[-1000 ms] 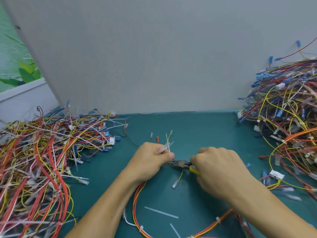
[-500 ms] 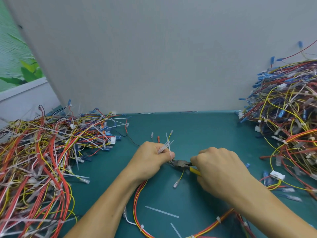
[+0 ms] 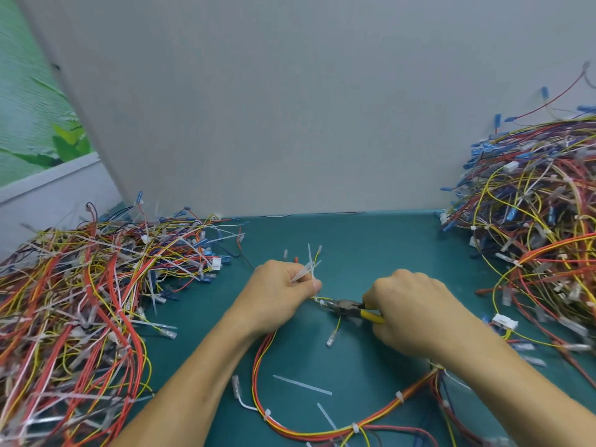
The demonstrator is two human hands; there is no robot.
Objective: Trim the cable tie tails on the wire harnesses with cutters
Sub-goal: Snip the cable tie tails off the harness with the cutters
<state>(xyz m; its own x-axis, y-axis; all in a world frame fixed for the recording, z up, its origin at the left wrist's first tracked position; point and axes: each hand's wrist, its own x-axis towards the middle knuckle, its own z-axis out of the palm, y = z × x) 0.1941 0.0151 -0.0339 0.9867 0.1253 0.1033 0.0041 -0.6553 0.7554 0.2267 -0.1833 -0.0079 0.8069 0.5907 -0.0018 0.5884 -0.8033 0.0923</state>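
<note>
Hardly anything has shifted this past second: the right hand (image 3: 416, 314), curled round the yellow handles, keeps the cutters (image 3: 346, 309) nosed against a tie (image 3: 321, 301) just off the left hand (image 3: 277, 291). That hand pinches the harness (image 3: 261, 366) and some white tails (image 3: 304, 271). Ties nearer the wrists look trimmed. The pile (image 3: 80, 285) beyond the left hand bristles with long tails, so I'd say plenty remains.
</note>
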